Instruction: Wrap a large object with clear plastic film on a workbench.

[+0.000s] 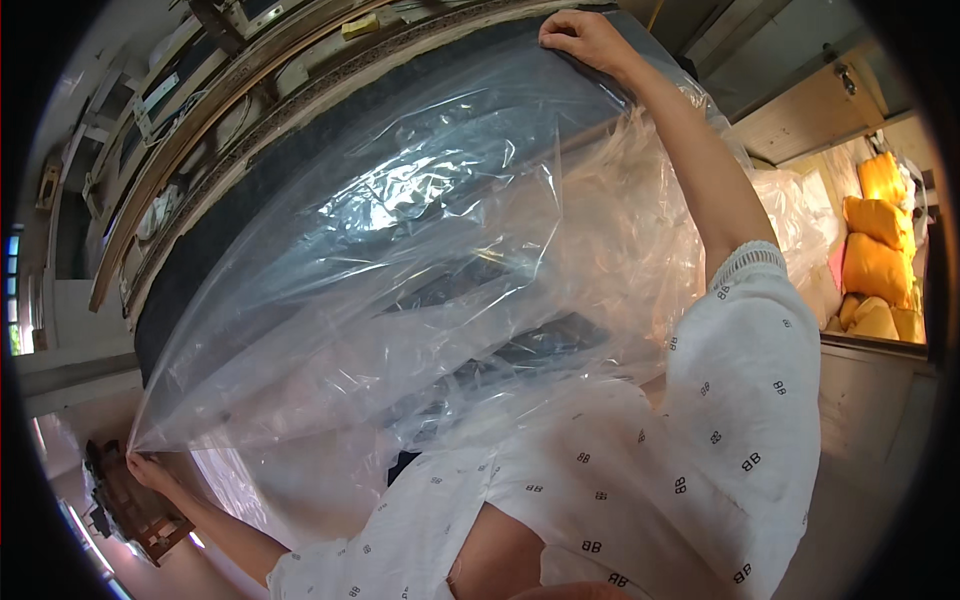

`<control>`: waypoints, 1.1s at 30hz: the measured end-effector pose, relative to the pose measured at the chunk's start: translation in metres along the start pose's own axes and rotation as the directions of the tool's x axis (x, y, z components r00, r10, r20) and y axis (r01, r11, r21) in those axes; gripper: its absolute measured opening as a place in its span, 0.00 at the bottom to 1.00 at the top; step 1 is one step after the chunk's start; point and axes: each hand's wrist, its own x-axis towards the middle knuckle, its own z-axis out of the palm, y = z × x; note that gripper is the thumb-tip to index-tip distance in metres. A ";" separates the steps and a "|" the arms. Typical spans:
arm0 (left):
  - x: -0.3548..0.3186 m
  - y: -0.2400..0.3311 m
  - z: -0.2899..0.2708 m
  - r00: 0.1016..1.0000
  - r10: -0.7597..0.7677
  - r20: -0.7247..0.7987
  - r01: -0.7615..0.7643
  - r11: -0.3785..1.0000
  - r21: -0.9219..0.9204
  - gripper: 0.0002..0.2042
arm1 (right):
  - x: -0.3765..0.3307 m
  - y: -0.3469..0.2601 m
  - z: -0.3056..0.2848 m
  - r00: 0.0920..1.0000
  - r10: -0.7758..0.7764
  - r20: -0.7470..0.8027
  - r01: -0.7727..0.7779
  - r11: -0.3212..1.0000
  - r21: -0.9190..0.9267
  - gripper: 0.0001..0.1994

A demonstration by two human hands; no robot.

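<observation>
A large clear plastic sheet (420,200), shiny and creased, stretches across a dark padded work surface (190,295) in front of me. My left hand (150,472), low at the far left, pinches a corner of the sheet and draws it to a taut point. At the top of the view my right hand (585,40) reaches over the far part of the surface, its thumb and fingers closed on the sheet's far edge. Loose folds of the plastic bunch up against my body and hang toward the right, under my right arm.
Long rails (190,120) and a rough-edged beam border the surface at the far side. A small yellow block (360,27) rests there. To the right are a wooden panel (815,112) and stacked yellow-orange bundles (880,235). A brown wooden frame (150,515) stands beyond my left hand.
</observation>
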 end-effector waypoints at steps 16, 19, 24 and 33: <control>-0.007 0.047 0.032 0.963 -0.169 0.209 0.247 0.863 -0.440 0.13 | 0.056 -0.007 -0.072 0.904 0.017 -0.428 0.080 0.975 0.207 0.11; -0.026 0.121 0.081 0.916 -0.348 0.199 0.395 0.703 -0.592 0.18 | 0.093 0.000 -0.098 0.818 0.291 -0.497 0.027 0.843 0.537 0.17; -0.034 0.029 0.237 0.959 0.278 0.053 -0.279 0.895 0.348 0.14 | 0.046 0.175 -0.045 0.884 0.159 -0.440 -0.332 0.875 -0.351 0.16; -0.015 0.042 0.276 0.990 0.097 0.099 -0.090 0.993 -0.077 0.11 | 0.065 0.182 -0.018 0.905 0.172 -0.388 -0.227 0.969 -0.099 0.14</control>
